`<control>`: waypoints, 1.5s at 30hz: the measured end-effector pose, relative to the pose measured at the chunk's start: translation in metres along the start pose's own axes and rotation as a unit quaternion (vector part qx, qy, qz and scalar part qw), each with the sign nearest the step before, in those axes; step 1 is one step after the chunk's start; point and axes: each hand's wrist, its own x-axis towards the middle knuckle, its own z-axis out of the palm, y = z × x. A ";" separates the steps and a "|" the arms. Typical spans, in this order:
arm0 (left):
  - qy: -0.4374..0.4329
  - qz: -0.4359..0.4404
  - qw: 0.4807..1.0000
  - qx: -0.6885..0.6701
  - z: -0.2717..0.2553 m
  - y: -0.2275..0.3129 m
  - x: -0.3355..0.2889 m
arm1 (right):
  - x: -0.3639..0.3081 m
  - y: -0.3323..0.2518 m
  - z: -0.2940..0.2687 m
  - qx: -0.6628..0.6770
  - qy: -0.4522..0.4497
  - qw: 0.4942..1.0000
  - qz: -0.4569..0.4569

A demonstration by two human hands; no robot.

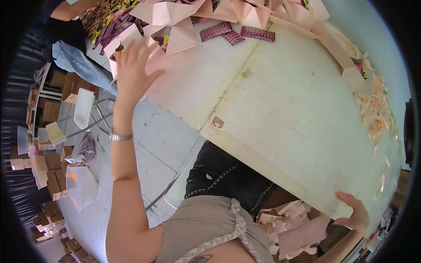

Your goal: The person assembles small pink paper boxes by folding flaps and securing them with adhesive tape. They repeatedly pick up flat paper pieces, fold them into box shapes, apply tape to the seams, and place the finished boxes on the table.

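Observation:
My left hand (pixel 133 72) reaches to the far left of the table with its fingers spread and nothing in it. Its fingertips overlap an open pale pink carton (pixel 128 38); whether they touch it I cannot tell. By the front edge, at the right, my right hand (pixel 356 215) has thumb and fingers apart and is empty. Left of that forearm, below the table edge, a flat pink card piece (pixel 302 238) lies over a heap of folded pink cartons (pixel 283 215). Three purple striped packets (pixel 258 33) rest at the table's far side.
More open pink cartons (pixel 175 15) line the back of the pale table (pixel 272 114). Small colourful packets (pixel 107 30) are piled at the far left, where another person (pixel 72 33) is. A pink carton heap (pixel 372 118) curves along the right. Stools (pixel 83 107) and brown boxes (pixel 55 182) stand leftward.

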 end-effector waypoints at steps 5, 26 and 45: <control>0.013 0.030 0.999 -0.027 0.001 0.025 -0.035 | 0.128 -0.071 0.028 -0.032 0.102 0.972 -0.211; -0.059 0.066 0.989 -0.119 -0.049 0.043 -0.065 | 0.154 -0.016 0.065 -0.367 0.480 0.750 -0.269; -0.187 0.227 0.882 -0.368 -0.002 0.358 0.125 | 0.072 0.031 0.071 -0.221 0.422 0.829 -0.294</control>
